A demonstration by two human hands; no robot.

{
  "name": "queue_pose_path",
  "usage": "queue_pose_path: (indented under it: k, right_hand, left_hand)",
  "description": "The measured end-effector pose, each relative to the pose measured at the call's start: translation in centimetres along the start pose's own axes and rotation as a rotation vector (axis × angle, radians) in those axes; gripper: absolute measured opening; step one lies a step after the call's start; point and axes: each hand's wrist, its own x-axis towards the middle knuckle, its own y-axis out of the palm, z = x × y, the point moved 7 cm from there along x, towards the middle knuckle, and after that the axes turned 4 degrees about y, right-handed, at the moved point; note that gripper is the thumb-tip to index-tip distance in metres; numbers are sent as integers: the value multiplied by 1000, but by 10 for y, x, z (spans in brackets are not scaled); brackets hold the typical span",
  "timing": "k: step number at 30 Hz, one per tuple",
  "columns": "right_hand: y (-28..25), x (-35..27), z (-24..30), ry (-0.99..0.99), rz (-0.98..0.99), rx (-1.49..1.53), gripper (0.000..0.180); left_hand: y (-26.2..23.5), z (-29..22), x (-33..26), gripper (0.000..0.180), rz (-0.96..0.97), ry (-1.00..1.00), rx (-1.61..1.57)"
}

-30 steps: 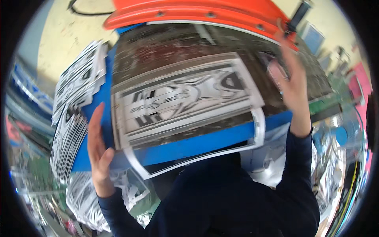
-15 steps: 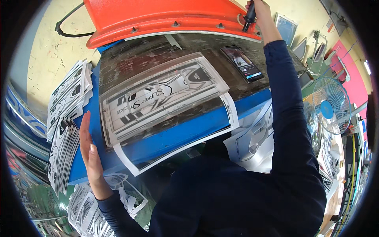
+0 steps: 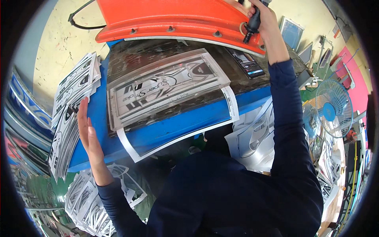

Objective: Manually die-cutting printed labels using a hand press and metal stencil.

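Observation:
My right hand [image 3: 265,23] is wrapped around a black handle [image 3: 253,24] at the right end of the large orange press head [image 3: 173,15]. My left hand [image 3: 91,138] is held out beside the table's left edge, fingers stretched and holding nothing, near a stack of printed sheets [image 3: 63,150]. Between my arms, a clear, thick-framed die block [image 3: 173,106] lies on the dark worktop. Under it sits a printed sheet [image 3: 132,152], its white border hanging over the blue front edge. The sheet's black and grey graphics show through the block.
A phone [image 3: 252,71] lies right of the block, its far end behind the press head's edge. More printed sheets [image 3: 81,79] are piled at left. Cut scraps [image 3: 90,201] heap below left, with white sheets [image 3: 254,138] below right. A blue fan [image 3: 329,111] stands right.
The orange press head has come nearer over the worktop with my right hand on its handle, covering the phone's far end. My left hand stays stretched out beside the table.

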Motion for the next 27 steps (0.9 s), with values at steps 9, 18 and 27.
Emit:
queue_pose_path:
  k: [9,18,27]
  right_hand:
    - [45,-104,21,-45,231,94,24]
    - [126,-215,64,-444,864,-243,53]
    - [39,-117,99,-985,-36,-929,55]
  left_hand:
    - [60,-87,34,95,96,139,-90]
    - [107,-176,63,101,142,461,8]
    - [6,-190,39,70,-69,504,476]
